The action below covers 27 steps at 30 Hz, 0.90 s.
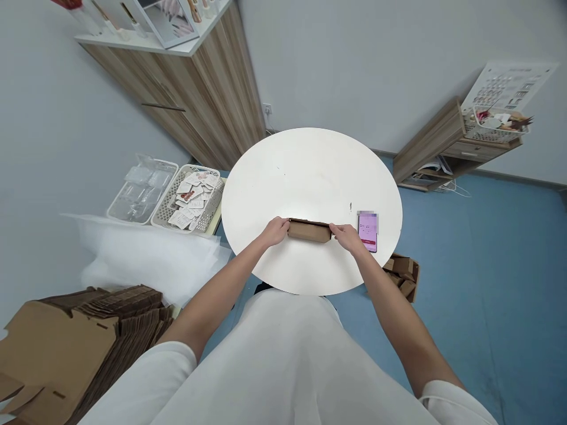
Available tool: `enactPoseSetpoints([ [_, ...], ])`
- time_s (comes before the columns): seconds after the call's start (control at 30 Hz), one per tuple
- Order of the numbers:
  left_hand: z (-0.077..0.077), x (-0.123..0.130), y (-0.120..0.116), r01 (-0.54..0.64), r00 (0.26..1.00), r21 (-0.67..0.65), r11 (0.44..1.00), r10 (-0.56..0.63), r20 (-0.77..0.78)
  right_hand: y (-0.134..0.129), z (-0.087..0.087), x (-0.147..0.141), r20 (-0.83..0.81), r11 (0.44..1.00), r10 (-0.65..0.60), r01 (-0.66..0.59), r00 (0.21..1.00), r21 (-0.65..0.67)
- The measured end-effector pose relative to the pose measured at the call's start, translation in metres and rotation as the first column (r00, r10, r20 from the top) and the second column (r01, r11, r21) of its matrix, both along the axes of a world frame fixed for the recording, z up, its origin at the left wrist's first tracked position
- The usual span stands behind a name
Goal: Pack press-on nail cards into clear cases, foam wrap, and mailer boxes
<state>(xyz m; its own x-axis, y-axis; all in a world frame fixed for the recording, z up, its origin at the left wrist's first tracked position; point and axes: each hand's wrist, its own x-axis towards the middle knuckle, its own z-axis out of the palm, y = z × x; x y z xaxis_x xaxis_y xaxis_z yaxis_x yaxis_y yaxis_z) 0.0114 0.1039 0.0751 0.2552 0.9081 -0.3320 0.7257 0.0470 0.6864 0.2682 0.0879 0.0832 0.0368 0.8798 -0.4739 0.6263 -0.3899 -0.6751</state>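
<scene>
A small brown cardboard box (309, 231) is held between my two hands over the near half of a round white table (310, 165). My left hand (276, 231) is closed on the box's left end. At the right end, my right hand (344, 235) grips the corner with thumb and fingers. The box's long side faces me, and a dark edge runs along its top. What lies inside the box is hidden from this angle. Just right of my right hand, a phone (367, 231) with a pink screen lies on the table.
Flattened cardboard boxes (66, 348) are stacked at lower left, beside translucent white sheets (150, 254). A basket of cards (192, 198) and a clear-plastic-filled basket (142, 192) stand left of the table. Folded boxes fill a carton (405, 274) on the floor at right. Wooden cabinets (199, 88) stand behind.
</scene>
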Motion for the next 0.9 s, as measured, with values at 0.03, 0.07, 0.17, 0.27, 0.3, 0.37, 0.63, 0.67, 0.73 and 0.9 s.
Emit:
enactPoseSetpoints([
  [0.03, 0.001, -0.001, 0.001, -0.006, 1.0, 0.004, 1.0, 0.006, -0.003, 0.001, 0.0, 0.0, -0.008, 1.0, -0.005, 0.005, 1.0, -0.002],
  [0.07, 0.001, -0.002, 0.001, -0.013, 1.0, 0.009, 1.0, 0.013, -0.008, 0.001, -0.001, 0.0, -0.013, 1.0, -0.007, 0.007, 1.0, -0.003],
  [0.17, 0.004, -0.003, 0.001, -0.029, 1.0, 0.006, 1.0, 0.029, -0.013, 0.002, 0.0, -0.002, -0.019, 1.0, -0.005, 0.006, 1.0, 0.004],
  [0.27, 0.007, -0.004, 0.001, -0.031, 0.999, -0.018, 0.999, 0.031, -0.012, 0.002, 0.002, -0.002, -0.029, 1.0, 0.005, -0.005, 1.0, 0.006],
  [0.3, 0.008, -0.004, 0.001, -0.028, 1.0, -0.025, 0.999, 0.028, -0.006, 0.002, 0.002, -0.002, -0.034, 1.0, 0.007, -0.007, 0.999, 0.004],
  [0.37, 0.01, -0.004, -0.001, -0.028, 1.0, -0.032, 0.999, 0.029, 0.011, 0.001, 0.003, -0.002, -0.049, 1.0, 0.008, -0.008, 0.999, 0.003],
  [0.63, 0.012, -0.007, -0.004, -0.021, 0.998, -0.039, 0.999, 0.023, 0.052, -0.004, -0.001, 0.001, -0.138, 1.0, -0.012, 0.011, 0.99, -0.002],
  [0.67, 0.01, -0.008, -0.004, -0.013, 0.998, -0.028, 1.0, 0.014, 0.053, -0.004, -0.001, 0.001, -0.152, 1.0, -0.026, 0.024, 0.988, -0.011],
  [0.73, 0.007, -0.011, -0.006, -0.006, 0.997, -0.019, 1.0, 0.007, 0.073, -0.007, -0.003, 0.002, -0.188, 0.998, -0.055, 0.05, 0.981, -0.031],
  [0.9, -0.003, -0.013, -0.017, -0.089, 0.964, -0.16, 0.983, 0.125, 0.236, -0.017, -0.006, 0.0, -0.354, 0.985, -0.153, 0.115, 0.922, -0.126],
])
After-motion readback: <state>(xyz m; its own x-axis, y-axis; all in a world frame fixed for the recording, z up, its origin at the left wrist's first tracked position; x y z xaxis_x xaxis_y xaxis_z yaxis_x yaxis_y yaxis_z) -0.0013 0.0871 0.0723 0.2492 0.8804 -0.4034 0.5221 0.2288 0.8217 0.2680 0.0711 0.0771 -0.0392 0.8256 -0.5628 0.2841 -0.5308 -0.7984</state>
